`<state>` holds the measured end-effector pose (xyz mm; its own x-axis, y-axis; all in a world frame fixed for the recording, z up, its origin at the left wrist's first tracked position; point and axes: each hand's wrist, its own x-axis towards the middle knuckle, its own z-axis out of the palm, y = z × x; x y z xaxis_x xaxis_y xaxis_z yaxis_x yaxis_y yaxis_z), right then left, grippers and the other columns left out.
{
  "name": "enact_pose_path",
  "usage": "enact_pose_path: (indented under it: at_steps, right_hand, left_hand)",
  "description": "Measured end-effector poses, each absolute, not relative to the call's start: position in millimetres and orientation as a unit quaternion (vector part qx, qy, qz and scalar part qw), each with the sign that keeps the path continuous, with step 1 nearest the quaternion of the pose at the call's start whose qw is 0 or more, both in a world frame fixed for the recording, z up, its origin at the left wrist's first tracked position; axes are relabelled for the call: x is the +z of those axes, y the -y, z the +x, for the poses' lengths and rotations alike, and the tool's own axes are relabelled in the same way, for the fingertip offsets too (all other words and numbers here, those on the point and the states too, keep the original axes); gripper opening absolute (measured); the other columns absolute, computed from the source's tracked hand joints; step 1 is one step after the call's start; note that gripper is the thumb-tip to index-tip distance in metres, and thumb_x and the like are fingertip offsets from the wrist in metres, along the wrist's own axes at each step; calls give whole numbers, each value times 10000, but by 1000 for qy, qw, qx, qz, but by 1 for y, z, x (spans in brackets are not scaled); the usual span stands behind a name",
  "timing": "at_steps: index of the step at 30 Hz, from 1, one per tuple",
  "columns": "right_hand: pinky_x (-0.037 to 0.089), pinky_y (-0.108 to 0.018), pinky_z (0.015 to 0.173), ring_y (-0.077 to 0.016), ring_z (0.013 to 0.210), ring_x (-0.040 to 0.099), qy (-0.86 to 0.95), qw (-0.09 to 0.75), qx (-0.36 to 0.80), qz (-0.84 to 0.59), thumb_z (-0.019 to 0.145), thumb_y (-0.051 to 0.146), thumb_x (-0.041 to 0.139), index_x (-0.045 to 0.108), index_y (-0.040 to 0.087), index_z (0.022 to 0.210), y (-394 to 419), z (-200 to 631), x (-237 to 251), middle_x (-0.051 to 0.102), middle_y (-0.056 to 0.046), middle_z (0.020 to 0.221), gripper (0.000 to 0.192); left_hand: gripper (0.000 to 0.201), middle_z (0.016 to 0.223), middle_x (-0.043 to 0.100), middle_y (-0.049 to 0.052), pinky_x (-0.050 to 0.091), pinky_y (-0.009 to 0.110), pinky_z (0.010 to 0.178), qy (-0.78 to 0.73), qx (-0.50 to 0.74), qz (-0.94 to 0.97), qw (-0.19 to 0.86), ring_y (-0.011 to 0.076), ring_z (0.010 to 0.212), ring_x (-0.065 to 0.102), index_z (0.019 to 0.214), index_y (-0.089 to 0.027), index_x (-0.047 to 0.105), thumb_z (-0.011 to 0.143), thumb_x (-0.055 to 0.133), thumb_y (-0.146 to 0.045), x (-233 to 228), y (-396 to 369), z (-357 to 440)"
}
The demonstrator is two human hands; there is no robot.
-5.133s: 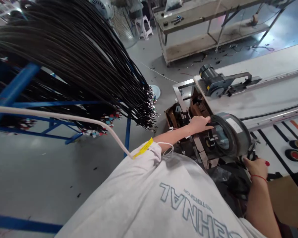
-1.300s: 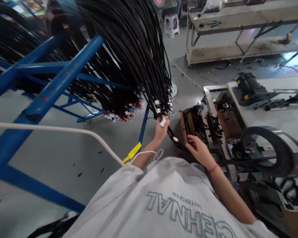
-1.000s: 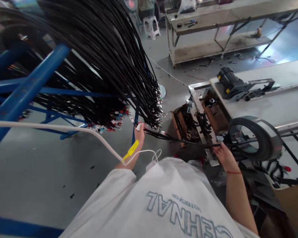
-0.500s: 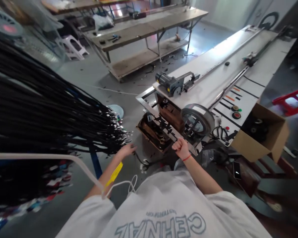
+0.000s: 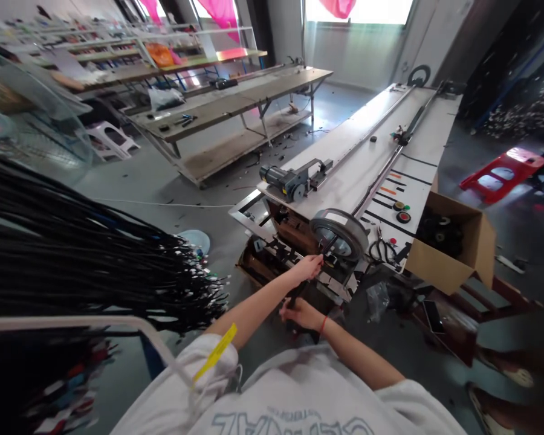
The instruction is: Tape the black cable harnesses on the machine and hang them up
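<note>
My left hand (image 5: 310,267) is closed, its fingertips pinched together at the lower edge of a grey spoked wheel (image 5: 361,232) on the end of the long bench. What the pinch holds is too small to tell. Just below it, my right hand (image 5: 301,313), with a red string at the wrist, has its fingers curled. A dark strand seems to run between the two hands, but blur hides whether either grips it. A big bundle of black cords (image 5: 131,241) with white tips hangs at my left.
The long white bench (image 5: 344,145) carries a motor (image 5: 281,180), a rail, tape rolls (image 5: 403,217) and scissors (image 5: 381,249). An open cardboard box (image 5: 453,254) stands at its right corner. A phone (image 5: 433,316) lies below, near a red stool (image 5: 503,172). Another person's feet (image 5: 503,368) show at lower right.
My left hand has moved right from beside the black cords to the wheel. My right hand has come down and left, away from the bench edge. The view has tilted upward.
</note>
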<state>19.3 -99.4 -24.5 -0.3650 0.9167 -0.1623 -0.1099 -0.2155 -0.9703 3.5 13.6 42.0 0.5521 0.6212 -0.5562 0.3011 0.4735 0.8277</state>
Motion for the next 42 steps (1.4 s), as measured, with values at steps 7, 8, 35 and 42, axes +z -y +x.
enact_pose_path:
  at_steps: [7, 8, 35, 42]
  right_hand:
    - [509, -391, 832, -236, 998, 635, 283, 484, 750, -351, 621, 497, 728, 660, 283, 949, 76, 100, -11, 700, -33, 1037, 397]
    - [515, -372, 831, -216, 1007, 634, 244, 536, 728, -352, 652, 493, 703, 645, 274, 967, 67, 112, -7, 695, -32, 1055, 387]
    - [239, -155, 298, -51, 323, 205, 39, 635, 655, -408, 880, 299, 567, 292, 214, 564, -13, 138, 20, 242, 111, 420, 428]
    - [142, -166, 304, -50, 334, 65, 77, 585, 783, -199, 954, 424, 469, 170, 216, 572, 14, 114, 19, 88, 112, 442, 528]
  left_hand:
    - [675, 458, 250, -96, 125, 215, 386, -424, 41, 522, 739, 56, 388, 193, 589, -211, 345, 658, 441, -875, 31, 41, -100]
    - [698, 450, 254, -90, 143, 221, 388, -422, 17, 522, 741, 61, 386, 199, 573, -213, 340, 642, 398, -906, 28, 50, -117]
    - [390, 658, 523, 11, 405, 243, 557, -474, 176, 617, 603, 135, 579, 487, 807, -177, 563, 917, 431, -526, 14, 105, -126]
    - [455, 567, 401, -32, 183, 180, 364, -191, 47, 200, 960, 60, 409, 249, 865, -102, 604, 945, 401, -501, 17, 85, -123]
